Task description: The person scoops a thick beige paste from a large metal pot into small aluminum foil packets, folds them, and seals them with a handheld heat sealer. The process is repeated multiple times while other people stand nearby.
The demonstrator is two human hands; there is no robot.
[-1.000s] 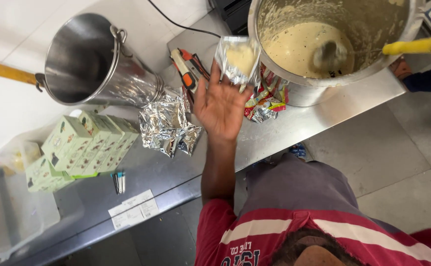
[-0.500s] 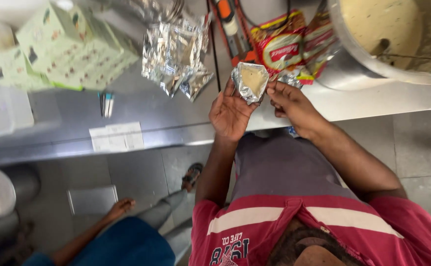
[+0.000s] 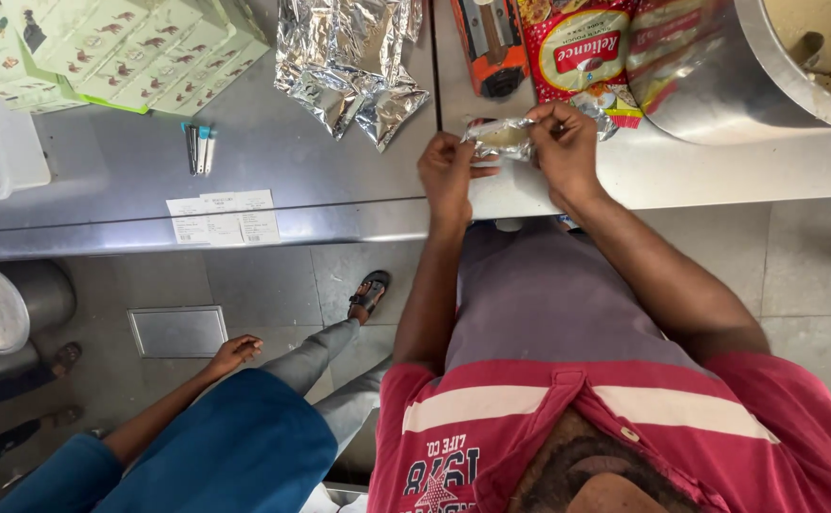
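Head view: both hands hold a small foil sachet [image 3: 499,139] over the near edge of the steel bench [image 3: 339,171]. The left hand [image 3: 449,171] pinches its left end; the right hand [image 3: 564,142] pinches its right end, fingers closed on it. The step appears to be tearing it open; opposed pulling seems required. Beyond lie crumpled foil packets [image 3: 349,66], red packets [image 3: 582,47] and a large steel pot [image 3: 776,76].

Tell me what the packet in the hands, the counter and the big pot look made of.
Packet: thin, shiny, crinkled film, likely foil-lined plastic, held by left hand and right hand.
Counter: brushed grey metal, probably stainless steel.
Pot: polished reflective metal, likely steel.
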